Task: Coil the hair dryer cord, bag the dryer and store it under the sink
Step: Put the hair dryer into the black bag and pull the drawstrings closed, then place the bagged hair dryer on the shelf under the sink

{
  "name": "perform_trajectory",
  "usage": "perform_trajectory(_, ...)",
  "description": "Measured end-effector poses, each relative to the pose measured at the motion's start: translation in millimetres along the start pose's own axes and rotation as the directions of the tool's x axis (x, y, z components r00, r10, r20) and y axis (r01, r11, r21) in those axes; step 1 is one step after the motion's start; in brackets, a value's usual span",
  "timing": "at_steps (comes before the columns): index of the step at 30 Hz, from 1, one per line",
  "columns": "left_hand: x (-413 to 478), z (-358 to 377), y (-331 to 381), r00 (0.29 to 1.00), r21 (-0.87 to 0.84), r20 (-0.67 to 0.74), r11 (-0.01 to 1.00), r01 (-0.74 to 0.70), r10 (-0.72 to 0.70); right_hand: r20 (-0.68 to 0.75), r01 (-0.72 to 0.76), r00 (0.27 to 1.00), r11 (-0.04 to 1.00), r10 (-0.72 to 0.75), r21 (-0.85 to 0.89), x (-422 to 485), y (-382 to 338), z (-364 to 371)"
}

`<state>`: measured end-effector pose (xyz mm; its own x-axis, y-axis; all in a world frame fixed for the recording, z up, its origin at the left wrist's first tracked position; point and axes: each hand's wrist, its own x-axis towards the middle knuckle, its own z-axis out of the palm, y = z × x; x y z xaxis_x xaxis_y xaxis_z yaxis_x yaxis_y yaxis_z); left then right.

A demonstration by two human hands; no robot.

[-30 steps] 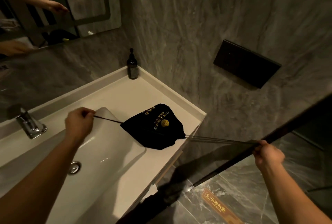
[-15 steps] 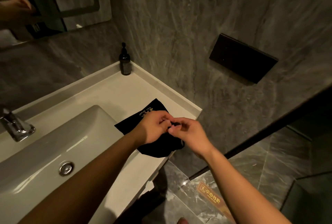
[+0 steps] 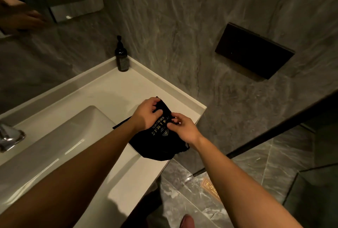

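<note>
Your left hand [image 3: 146,114] and right hand [image 3: 184,129] both worked at the black bag [image 3: 161,145], which lay on the white counter [image 3: 109,90] to the right of the basin [image 3: 54,145], near the counter's front right edge. The left hand was closed on a fold of the bag's upper end, fingers curled over the cloth and thumb pressed against it. The right hand pinched the cloth just beside the left, fingertips [image 3: 174,118] drawn tight together on the fabric. The two hands were nearly touching. Gold lettering [image 3: 161,127] showed on the bag between your wrists. The bag's lower end sat gathered near your right wrist, by the counter edge. A thin dark strip, cord or bag edge, you could not tell which, poked out from under your left wrist toward the basin. The dryer itself was not visible; the bag looked bulky. A dark pump bottle [image 3: 121,57] stood upright in the back corner of the counter, well apart from the bag. The faucet [image 3: 9,136] was at the far left.
</note>
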<state>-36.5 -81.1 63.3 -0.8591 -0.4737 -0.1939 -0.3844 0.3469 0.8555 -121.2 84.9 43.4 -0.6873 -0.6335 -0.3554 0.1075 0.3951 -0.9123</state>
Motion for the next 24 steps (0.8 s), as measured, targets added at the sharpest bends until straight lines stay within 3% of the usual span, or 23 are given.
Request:
perform_trajectory(2, 12, -6, -25, 0.999, 0.169, -0.05, 0.985, 0.024, -0.015, 0.004, 0.046, 0.999, 0.987, -0.046, -0.154, -3, 10, -6)
perform_trajectory(4, 23, -13, -47, 0.994, 0.278, -0.07, 0.956, 0.097, -0.081, -0.157, 0.134, 0.975, 0.977, -0.16, -0.165, -15, 21, -9)
perform_trajectory(7, 35, -21, -67, 0.969, 0.314, -0.044, 0.917, 0.244, -0.243, -0.374, 0.099, 0.913, 0.977, -0.164, -0.187, -33, 45, -7)
perform_trajectory(9, 41, -22, -73, 0.956, 0.271, 0.006, 0.921, 0.28, -0.293, -0.341, -0.048, 0.939, 0.972, -0.035, -0.23, -42, 60, -3)
perform_trajectory(12, 48, -19, -85, 0.962, 0.263, 0.023, 0.93, 0.256, -0.271, -0.204, -0.179, 0.965, 0.982, 0.163, -0.058, -47, 72, 14)
perform_trajectory(15, 51, -17, -88, 0.957, 0.183, 0.089, 0.949, 0.256, -0.275, -0.188, -0.189, 0.958, 0.971, 0.214, 0.143, -44, 78, 34)
perform_trajectory(18, 47, -19, -88, 0.955, 0.168, 0.171, 0.962, 0.214, -0.242, -0.225, -0.179, 0.951, 0.972, 0.211, 0.152, -37, 83, 36)
perform_trajectory(24, 26, -8, -81, 0.968, 0.213, 0.199, 0.971, 0.107, -0.15, -0.137, -0.236, 0.949, 0.928, 0.284, 0.29, -44, 96, 23)
